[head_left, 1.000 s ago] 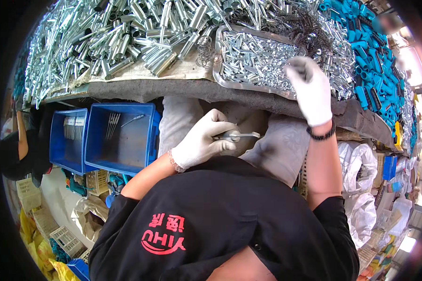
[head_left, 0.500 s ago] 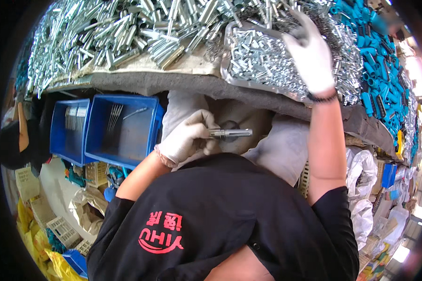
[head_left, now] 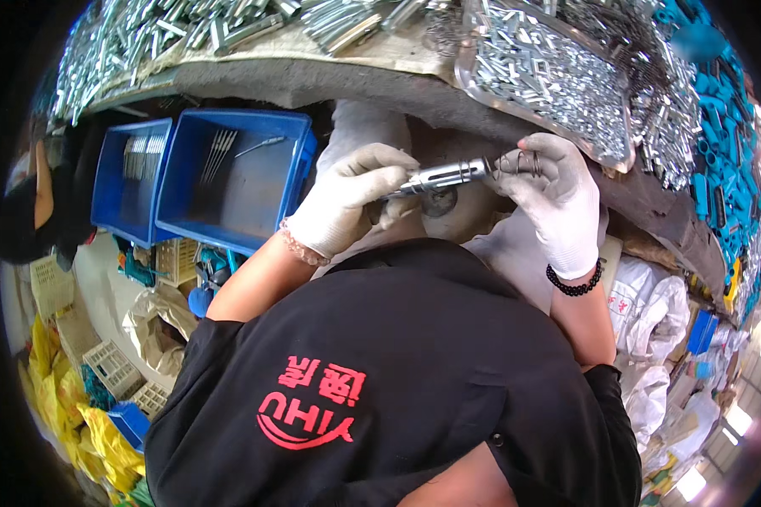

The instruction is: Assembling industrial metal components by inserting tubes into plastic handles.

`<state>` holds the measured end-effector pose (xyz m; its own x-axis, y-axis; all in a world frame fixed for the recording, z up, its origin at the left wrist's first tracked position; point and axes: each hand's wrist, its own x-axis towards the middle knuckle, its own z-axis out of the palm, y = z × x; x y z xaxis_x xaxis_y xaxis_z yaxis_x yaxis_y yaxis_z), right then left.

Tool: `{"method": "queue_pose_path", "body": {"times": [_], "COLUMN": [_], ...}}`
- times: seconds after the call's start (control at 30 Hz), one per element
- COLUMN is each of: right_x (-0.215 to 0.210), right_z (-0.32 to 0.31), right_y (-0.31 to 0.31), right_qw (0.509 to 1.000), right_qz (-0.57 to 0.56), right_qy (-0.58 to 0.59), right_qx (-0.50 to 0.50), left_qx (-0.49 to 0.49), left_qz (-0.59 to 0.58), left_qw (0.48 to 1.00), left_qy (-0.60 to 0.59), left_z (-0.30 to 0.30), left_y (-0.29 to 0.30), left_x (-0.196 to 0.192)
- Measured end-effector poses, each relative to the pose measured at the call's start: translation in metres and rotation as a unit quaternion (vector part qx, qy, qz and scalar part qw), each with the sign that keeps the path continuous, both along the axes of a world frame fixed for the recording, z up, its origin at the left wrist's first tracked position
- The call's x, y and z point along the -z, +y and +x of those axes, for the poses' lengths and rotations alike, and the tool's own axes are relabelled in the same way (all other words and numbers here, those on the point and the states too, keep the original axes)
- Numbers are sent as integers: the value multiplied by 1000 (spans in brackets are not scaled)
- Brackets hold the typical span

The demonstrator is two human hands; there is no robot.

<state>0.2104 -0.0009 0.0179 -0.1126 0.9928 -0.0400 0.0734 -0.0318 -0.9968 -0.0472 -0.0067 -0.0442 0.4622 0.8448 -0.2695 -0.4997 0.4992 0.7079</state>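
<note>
Gripping a metal tube [head_left: 445, 177], left hand [head_left: 347, 198] meets right hand [head_left: 558, 198] pinching small rings [head_left: 526, 162].

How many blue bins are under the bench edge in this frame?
2. One blue bin sits just left of the left hand, holding a few thin metal rods; the second blue bin stands beside it, farther left. Others may be hidden below.

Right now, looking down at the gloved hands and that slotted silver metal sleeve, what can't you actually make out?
- Head view: the rear end of the slotted silver metal sleeve is hidden inside the white-gloved left hand.
- The small dark wire rings at the white-gloved right hand are too small to count.
- The thin metal rods in the blue plastic bin are too small to identify.
- The grey metal tray of parts is cut off by the top edge.
</note>
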Motion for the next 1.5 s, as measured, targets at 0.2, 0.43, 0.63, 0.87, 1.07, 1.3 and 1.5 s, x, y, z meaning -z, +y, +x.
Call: {"method": "queue_pose_path", "body": {"times": [0.2,0.43,0.63,0.87,1.07,1.3,1.5], "right_x": [6,33,59,84,99,114,90], "right_z": [-30,-71,-59,-22,18,26,-9], "right_y": [9,28,32,14,-13,-30,-9], "right_qw": [938,908,958,957,971,971,948], "right_qz": [-94,-203,-35,-100,-132,-173,-23], "right_qy": [-194,-138,-172,-190,-162,-139,-243], "right_qx": [-270,-339,-228,-194,-113,-90,-207], "left_qx": [154,181,-186,-173,-267,-87,-117], "left_qz": [79,92,41,78,-165,-23,152], "left_qw": [981,972,861,507,528,493,623], "left_qy": [83,118,471,841,790,865,758], "left_z": [-44,-84,-184,-289,-296,-304,-212], "left_y": [-17,-31,-5,56,85,65,18], "left_x": [0,1,47,181,223,191,67]}}
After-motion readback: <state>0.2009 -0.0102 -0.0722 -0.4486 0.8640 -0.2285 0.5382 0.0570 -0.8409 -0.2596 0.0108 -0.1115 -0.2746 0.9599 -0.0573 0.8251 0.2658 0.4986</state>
